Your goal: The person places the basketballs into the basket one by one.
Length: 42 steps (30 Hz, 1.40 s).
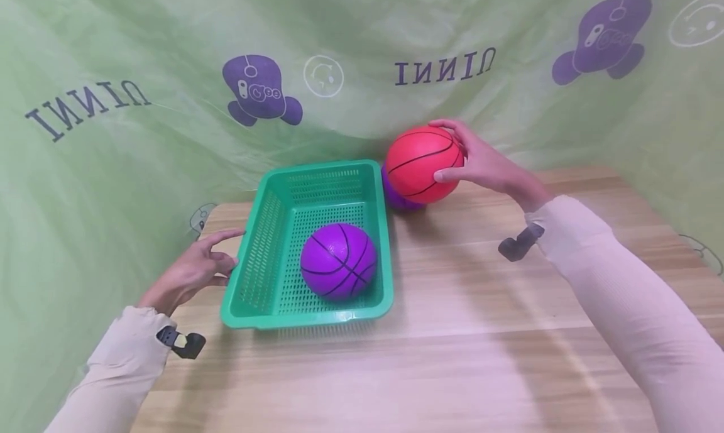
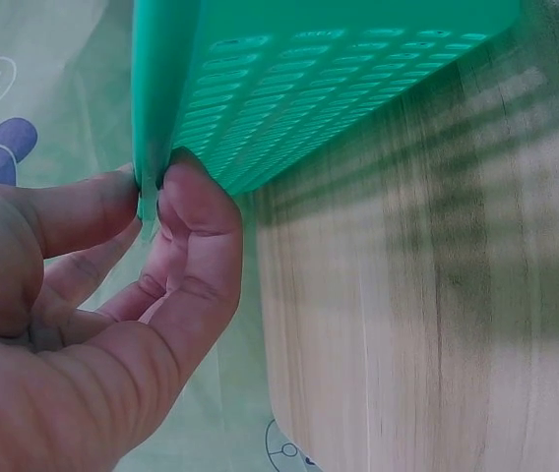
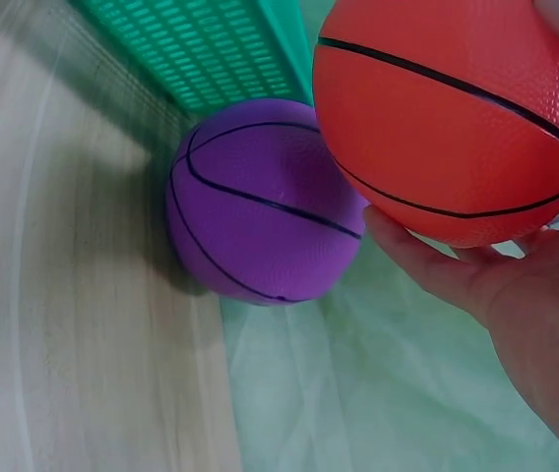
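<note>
My left hand (image 1: 195, 271) pinches the left rim of a green plastic basket (image 1: 237, 322); in the left wrist view, thumb and fingers (image 2: 201, 211) close on that rim from both sides. Inside the basket lies a purple ball (image 1: 338, 261) with black basketball lines. My right hand (image 1: 481, 159) grips a red ball (image 1: 424, 163) marked the same way, held up past the basket's far right corner. Below and partly behind the red ball, a second purple ball (image 3: 260, 202) rests on the table beside the basket wall, mostly covered by it in the head view.
A wooden table (image 1: 452, 357) carries the basket and the second purple ball. Behind and at both sides hangs a green curtain (image 1: 362, 18) printed with purple figures and lettering, close to the table's back edge. Black straps with small devices sit on both wrists.
</note>
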Available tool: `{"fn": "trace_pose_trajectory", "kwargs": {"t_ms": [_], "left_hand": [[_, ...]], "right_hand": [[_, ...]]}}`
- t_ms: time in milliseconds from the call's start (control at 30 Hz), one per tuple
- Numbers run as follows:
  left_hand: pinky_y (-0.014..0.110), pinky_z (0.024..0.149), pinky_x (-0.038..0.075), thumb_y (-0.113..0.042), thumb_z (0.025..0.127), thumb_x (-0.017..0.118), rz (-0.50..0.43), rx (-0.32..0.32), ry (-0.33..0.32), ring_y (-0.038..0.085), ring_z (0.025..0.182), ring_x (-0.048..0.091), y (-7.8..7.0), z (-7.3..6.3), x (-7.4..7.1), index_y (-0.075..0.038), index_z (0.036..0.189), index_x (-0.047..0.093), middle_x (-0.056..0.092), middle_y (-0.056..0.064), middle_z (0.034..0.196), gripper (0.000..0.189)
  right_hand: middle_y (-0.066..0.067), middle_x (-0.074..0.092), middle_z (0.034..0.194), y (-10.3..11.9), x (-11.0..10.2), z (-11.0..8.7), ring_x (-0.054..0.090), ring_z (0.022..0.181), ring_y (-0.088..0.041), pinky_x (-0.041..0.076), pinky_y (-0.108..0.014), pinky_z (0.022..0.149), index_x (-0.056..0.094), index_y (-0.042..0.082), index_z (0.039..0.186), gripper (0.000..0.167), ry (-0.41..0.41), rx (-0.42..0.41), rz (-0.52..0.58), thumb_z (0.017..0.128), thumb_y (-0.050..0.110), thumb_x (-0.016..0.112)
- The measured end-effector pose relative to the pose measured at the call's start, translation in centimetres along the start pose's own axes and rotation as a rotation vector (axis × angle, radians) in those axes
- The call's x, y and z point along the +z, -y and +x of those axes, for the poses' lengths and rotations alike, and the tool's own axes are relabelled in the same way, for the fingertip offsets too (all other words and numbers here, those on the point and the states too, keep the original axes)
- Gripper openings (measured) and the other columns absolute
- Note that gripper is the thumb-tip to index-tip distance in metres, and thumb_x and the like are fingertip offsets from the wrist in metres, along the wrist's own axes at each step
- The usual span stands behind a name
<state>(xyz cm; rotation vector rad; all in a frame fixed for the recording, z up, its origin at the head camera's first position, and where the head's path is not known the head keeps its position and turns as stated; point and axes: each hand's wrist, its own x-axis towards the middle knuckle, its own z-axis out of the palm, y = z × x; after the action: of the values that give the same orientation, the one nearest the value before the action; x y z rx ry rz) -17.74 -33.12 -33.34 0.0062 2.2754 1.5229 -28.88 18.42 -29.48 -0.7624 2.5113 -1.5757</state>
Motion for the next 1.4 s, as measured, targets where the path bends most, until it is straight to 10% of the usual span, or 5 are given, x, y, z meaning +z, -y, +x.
{"fn": "trace_pose_trajectory", "kwargs": {"t_ms": [1400], "left_hand": [[0.042,0.081,0.058,0.011,0.096,0.049,0.021,-0.025,-0.027,0.026,0.087,0.068,0.1,0.5,0.0,-0.008,0.160,0.018,0.069,0.019,0.095,0.074]], "right_hand": [[-0.006,0.047,0.142,-0.2,6.0,6.0,0.051,0.125,-0.026,0.051,-0.048,0.095,0.039,0.018,0.149,0.086,-0.014,-0.130,0.035,0.076,0.017,0.085]]}}
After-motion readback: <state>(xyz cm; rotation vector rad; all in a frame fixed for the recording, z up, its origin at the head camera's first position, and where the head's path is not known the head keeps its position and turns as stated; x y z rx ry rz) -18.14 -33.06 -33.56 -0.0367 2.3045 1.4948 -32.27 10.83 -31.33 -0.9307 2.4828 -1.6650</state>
